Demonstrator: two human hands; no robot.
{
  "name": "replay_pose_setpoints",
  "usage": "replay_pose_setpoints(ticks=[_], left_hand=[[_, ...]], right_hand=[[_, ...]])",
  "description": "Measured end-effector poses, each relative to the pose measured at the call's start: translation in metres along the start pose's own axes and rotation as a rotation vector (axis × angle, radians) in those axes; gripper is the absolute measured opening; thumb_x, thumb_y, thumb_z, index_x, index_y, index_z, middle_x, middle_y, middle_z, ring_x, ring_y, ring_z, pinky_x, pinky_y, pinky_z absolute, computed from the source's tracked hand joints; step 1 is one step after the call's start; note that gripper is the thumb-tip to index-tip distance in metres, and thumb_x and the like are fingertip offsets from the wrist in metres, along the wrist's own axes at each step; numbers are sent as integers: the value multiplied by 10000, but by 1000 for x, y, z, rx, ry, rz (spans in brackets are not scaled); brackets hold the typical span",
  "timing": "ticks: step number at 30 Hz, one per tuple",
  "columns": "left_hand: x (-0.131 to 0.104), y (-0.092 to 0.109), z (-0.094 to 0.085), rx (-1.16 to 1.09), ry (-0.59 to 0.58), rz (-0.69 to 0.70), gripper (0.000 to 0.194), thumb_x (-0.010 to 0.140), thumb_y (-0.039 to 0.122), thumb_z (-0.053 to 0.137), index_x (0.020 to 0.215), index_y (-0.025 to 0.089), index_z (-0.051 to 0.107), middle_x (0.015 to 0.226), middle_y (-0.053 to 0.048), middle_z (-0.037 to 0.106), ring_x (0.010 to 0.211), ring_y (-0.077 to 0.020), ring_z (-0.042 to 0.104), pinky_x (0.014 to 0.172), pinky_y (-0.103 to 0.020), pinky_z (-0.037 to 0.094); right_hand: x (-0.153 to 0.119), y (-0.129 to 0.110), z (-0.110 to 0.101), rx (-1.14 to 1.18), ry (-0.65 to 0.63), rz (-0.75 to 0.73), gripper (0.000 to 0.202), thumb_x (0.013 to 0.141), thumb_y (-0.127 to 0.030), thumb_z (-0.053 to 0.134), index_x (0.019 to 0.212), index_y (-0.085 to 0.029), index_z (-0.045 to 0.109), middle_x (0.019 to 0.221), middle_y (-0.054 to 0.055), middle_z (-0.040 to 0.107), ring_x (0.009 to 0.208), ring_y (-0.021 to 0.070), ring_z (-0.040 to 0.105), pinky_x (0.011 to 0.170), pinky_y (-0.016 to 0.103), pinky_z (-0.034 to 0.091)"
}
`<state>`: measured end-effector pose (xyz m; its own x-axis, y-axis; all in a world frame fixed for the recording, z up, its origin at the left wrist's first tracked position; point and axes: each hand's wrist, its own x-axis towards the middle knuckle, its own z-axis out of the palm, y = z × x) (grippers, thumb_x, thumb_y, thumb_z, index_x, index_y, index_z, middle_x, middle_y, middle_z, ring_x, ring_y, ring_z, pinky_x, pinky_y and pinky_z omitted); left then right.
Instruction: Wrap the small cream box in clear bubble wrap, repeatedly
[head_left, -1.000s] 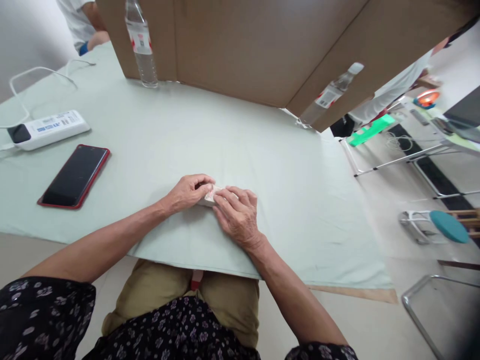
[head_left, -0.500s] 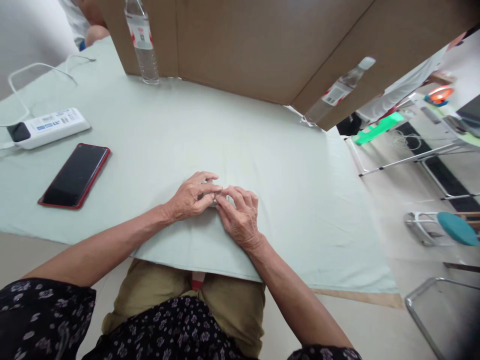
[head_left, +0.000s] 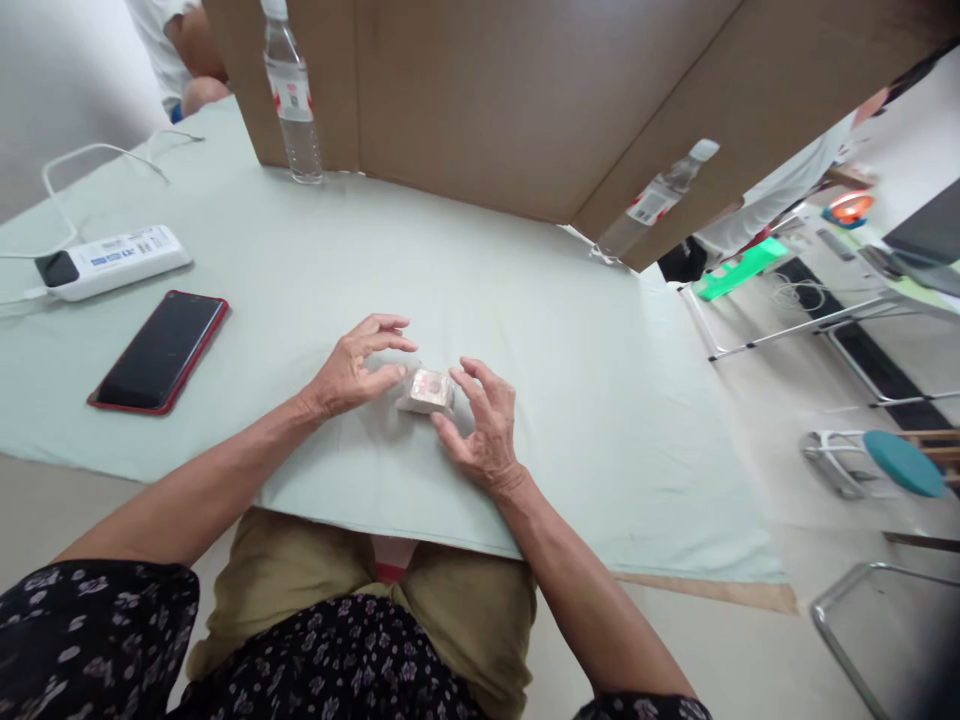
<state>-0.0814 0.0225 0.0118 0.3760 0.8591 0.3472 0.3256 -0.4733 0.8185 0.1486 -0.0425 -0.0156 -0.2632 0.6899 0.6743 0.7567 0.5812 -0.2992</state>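
Right across the middle, a big table [head_left: 525, 290] has a pale green cloth [head_left: 615, 480] on it. At its far side stands a large piece of brown cardboard [head_left: 480, 110] with fold lines. Off to the right is a stool [head_left: 904, 463] with a blue-green seat. Two clear bottles stand by the cardboard, a left bottle [head_left: 293, 100] and a right bottle [head_left: 654, 203], both with red and white labels. On the left part of the table lies a long white box [head_left: 124, 260] with a black end. Just nearer than that lies a phone [head_left: 161, 350] with a dark screen and a red case. The left hand [head_left: 346, 370] has its grip wide open, thumb and fingers apart, with nothing in it. The right hand [head_left: 487, 430] has an open grip too, its fingers a bit bent, and it holds nothing. Between the two hands, a little pale block [head_left: 430, 390] in see-through wrap sits on the table. The left thumb and the right fingers are so near it that I cannot tell if they touch.
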Motion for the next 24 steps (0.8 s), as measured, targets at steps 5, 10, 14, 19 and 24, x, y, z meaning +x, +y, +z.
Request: replay_pose_setpoints(ticks=[5, 10, 14, 19, 24], left_hand=[[3, -6, 3, 115, -269, -2, 701, 763, 419, 719, 1402, 172, 570, 1439, -152, 584, 1356, -341, 498, 1166, -523, 389], [-1, -7, 15, 133, -327, 8, 803, 774, 370, 700, 1509, 170, 449, 1435, -160, 584, 1286, -316, 550, 1132, -492, 422], [-6, -9, 23, 86, -256, -7, 758, 810, 334, 663, 1519, 183, 439, 1343, -128, 641, 1169, -262, 627, 1049, -408, 491], [-6, -12, 37, 79, -168, 3, 724, 838, 342, 663, 1510, 190, 445, 1343, -122, 649, 1178, -250, 630, 1056, -395, 487], [-3, -12, 39, 75, -198, -20, 785, 813, 383, 692, 1513, 144, 430, 1367, -168, 627, 1209, -290, 617, 1066, -444, 485]], right_hand=[[0, -2, 5, -90, -102, -76, 393, 922, -365, 630, 1301, -265, 606, 1424, 138, 590, 1287, 319, 556, 1012, 483, 411], [1, 0, 7, -127, -78, -111, 307, 945, -255, 628, 1250, -275, 656, 1351, 113, 655, 1255, 290, 569, 998, 456, 398], [2, 1, 4, -144, -83, -98, 312, 950, -242, 619, 1252, -309, 661, 1353, 93, 661, 1256, 286, 570, 998, 457, 393], [3, 1, 3, -186, -58, -56, 292, 936, -192, 602, 1204, -287, 664, 1326, 96, 677, 1234, 286, 599, 1008, 460, 405], [3, 4, 3, -44, -2, 44, 408, 904, -275, 622, 1308, -256, 573, 1361, 137, 638, 1252, 305, 604, 1037, 478, 442]])
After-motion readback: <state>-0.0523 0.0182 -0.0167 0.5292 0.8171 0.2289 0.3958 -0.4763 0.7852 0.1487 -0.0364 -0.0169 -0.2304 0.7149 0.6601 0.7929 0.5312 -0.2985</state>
